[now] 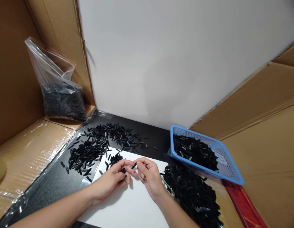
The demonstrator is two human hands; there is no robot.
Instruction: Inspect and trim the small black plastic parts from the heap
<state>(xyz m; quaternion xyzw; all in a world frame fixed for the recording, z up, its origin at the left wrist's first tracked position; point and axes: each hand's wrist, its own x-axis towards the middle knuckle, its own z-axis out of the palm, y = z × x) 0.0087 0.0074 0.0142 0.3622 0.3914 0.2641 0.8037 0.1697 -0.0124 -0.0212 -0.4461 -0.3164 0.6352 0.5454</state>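
Your left hand [113, 179] and right hand [147, 174] pinch one small black piece [134, 165] between them near the bench's middle, its long axis tilted up toward the right.

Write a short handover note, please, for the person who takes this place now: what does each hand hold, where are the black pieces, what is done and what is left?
Left hand: over the white sheet, fingertips at a small black piece.
Right hand: pinches the same piece from the other side.
Loose pile: on the black table, behind the left hand.
Blue basket: on the right, partly filled with pieces.
Second pile: in front of the basket.
Clear bag: far left, holding more pieces.
Done: cannot tell which pile is finished.
Left: the piece in hand, and many loose ones.
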